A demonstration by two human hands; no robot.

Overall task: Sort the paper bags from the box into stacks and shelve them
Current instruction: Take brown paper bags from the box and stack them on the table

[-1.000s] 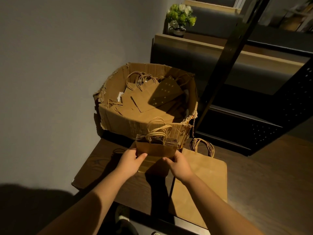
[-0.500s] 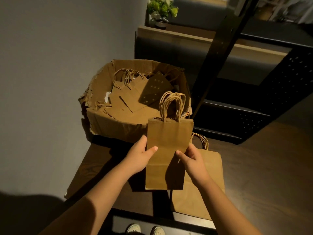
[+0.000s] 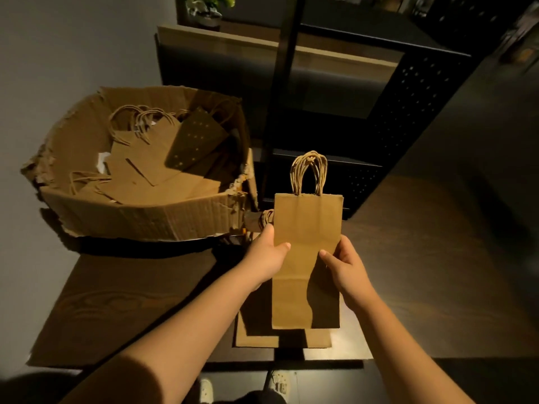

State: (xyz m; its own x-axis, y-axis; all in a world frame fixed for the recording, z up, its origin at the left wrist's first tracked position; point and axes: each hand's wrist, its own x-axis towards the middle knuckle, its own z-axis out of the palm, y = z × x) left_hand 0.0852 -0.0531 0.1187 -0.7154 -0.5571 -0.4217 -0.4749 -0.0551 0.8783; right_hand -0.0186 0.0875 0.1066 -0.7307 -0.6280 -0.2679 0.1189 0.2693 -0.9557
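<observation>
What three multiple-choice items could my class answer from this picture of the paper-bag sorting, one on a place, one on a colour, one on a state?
1. Where is the cardboard box?
A. On the table's far left end, by the wall
B. On the floor
C. On the black shelf

2. What colour is the held stack of paper bags?
A. White
B. Brown
C. Red

3. How is the held stack handled?
A. Left hand alone
B. Lying untouched
C. Gripped by both hands, handles up

Answers:
1 A: the box sits on the table next to the grey wall.
2 B: the paper is plain brown.
3 C: the left hand and right hand grip its sides, the twisted handles pointing up.
</observation>
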